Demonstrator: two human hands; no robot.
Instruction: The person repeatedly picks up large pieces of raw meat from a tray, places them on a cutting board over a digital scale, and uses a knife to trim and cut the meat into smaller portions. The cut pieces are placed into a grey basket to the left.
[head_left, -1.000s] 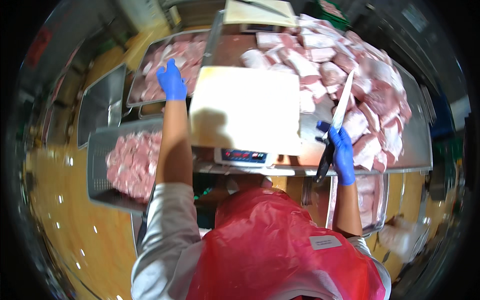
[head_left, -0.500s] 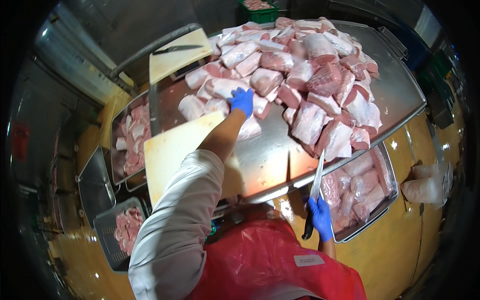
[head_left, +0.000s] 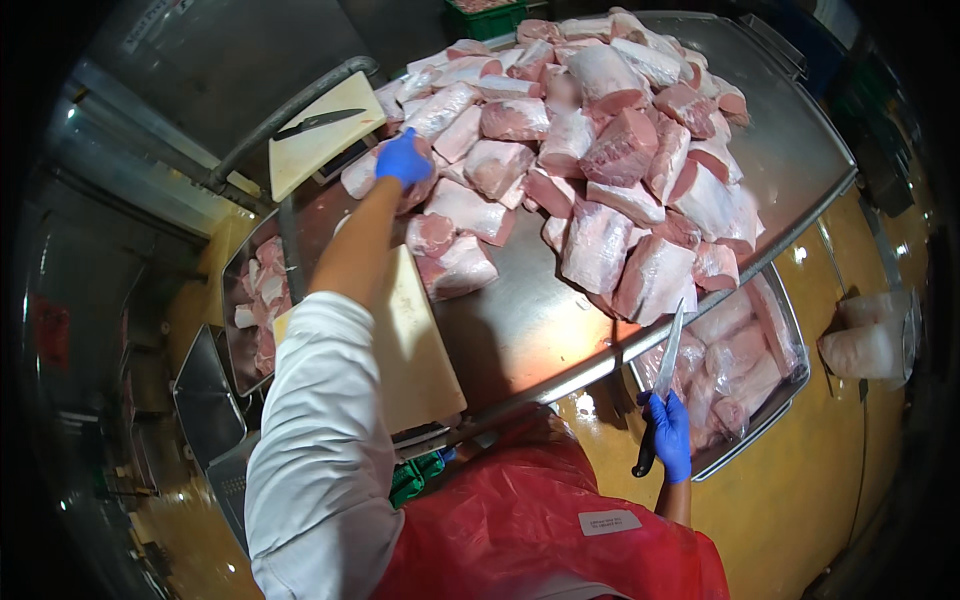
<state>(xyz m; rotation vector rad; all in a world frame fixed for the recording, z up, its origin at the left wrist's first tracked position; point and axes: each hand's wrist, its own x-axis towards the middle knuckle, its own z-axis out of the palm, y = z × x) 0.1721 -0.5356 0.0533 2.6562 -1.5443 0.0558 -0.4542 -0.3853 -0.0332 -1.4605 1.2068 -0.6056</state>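
Observation:
My left hand (head_left: 404, 160), in a blue glove, reaches to the far left part of a large heap of raw pork loin pieces (head_left: 495, 165). It is closed on one piece of pork (head_left: 414, 192); most of its fingertips are hidden. My right hand (head_left: 669, 436), also gloved in blue, grips the dark handle of a knife (head_left: 669, 355) beside the table's front edge. The long blade points up and away, its tip just short of the nearest pork piece (head_left: 654, 280). Under my left forearm lies a white cutting board (head_left: 415, 345).
The heap covers much of a metal table (head_left: 790, 150). Another cutting board (head_left: 318, 125) bears a second knife (head_left: 320, 122) at the far left. Below the table stand a metal tub (head_left: 790, 395) of wrapped meat at right and a tub of trimmings (head_left: 262, 300) at left.
My left hand has moved left and farther away across the heap, and its fingers have closed. The right hand still holds the knife. The whole view has shifted slightly.

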